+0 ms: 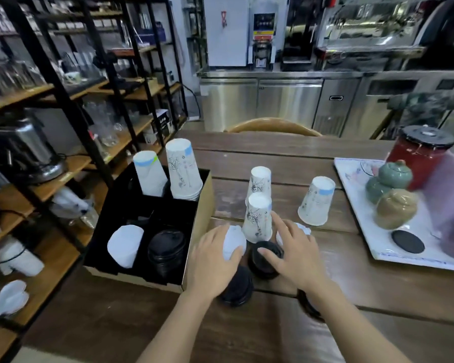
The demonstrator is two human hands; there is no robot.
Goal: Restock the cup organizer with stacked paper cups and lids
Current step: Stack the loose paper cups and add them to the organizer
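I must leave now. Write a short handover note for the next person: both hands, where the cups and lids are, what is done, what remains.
Left hand: resting on a white lid, grip unclear.
Right hand: fingers on a black lid stack; not clearly closed.
Organizer, table's left edge: two inverted cup stacks in the back compartments, white lids front left, black lids front right.
Still on the table: two small inverted cups, one wider cup, another black lid stack, white lids near the hands.
Left: stack the loose cups and move them and the lids into the organizer.
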